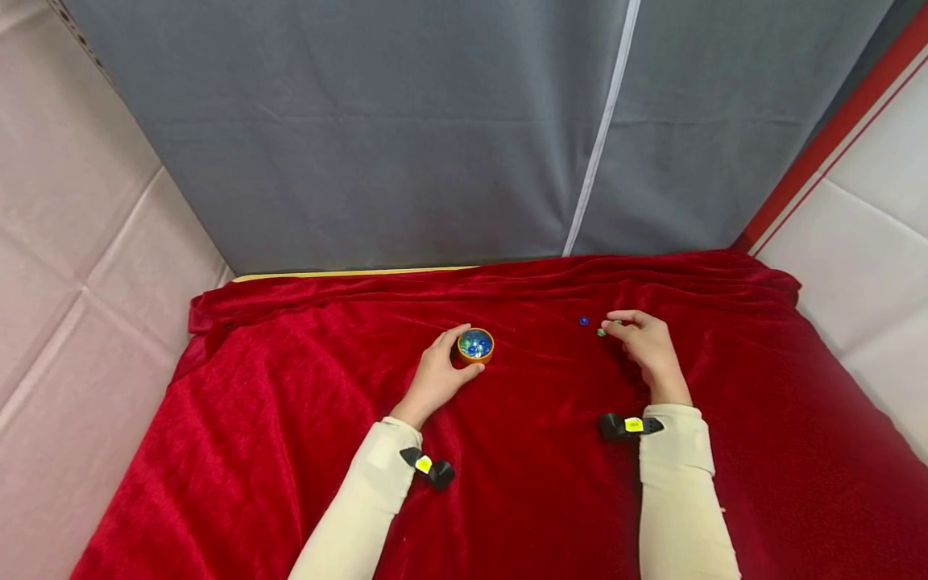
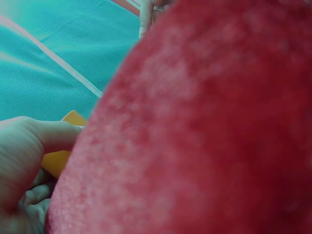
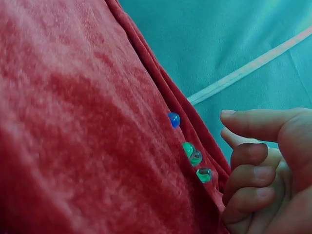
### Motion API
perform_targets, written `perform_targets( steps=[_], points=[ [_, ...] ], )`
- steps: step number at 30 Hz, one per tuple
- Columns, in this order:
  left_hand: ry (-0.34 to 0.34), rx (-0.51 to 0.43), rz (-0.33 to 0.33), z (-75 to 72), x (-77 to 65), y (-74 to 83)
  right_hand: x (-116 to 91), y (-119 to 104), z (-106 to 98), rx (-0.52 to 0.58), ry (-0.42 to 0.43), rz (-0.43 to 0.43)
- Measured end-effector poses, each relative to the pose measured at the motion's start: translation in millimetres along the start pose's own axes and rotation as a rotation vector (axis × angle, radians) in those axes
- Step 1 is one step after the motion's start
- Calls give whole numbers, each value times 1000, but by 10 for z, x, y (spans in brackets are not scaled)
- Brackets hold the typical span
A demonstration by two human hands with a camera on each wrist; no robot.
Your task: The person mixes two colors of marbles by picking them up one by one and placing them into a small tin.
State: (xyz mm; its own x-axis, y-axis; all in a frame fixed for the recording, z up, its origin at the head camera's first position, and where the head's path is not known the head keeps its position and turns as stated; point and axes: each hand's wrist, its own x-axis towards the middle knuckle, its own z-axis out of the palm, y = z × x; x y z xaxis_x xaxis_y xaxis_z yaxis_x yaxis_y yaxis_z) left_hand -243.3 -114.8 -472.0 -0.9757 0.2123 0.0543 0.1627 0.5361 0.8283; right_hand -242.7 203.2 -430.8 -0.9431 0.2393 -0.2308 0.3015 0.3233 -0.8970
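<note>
My left hand [image 1: 437,372] grips a small round orange-yellow bowl [image 1: 476,362] from its left side, thumb in front and fingers behind. Blue and green glass marbles [image 1: 474,346] lie inside it. In the left wrist view the thumb presses the yellow bowl wall [image 2: 57,162], and red cloth hides the rest. My right hand [image 1: 648,346] hovers beside loose marbles on the cloth, thumb and index finger apart, the other fingers bent. No marble shows in its grasp. The right wrist view shows a blue marble [image 3: 174,120] and green marbles [image 3: 204,175] left of the fingertips.
Wrinkled red velvet cloth [image 1: 551,451] covers the table, bunched in folds along the back edge. A grey curtain [image 1: 362,145] with a pale vertical strip rises behind it. White panels [image 1: 65,266] stand on both sides.
</note>
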Motion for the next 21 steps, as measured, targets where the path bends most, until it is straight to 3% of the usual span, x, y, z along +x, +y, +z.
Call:
perform_targets(
  steps=[21],
  points=[
    [-3, -8, 0, -8, -8, 11, 26, 113, -13, -82, -29, 25]
  ],
)
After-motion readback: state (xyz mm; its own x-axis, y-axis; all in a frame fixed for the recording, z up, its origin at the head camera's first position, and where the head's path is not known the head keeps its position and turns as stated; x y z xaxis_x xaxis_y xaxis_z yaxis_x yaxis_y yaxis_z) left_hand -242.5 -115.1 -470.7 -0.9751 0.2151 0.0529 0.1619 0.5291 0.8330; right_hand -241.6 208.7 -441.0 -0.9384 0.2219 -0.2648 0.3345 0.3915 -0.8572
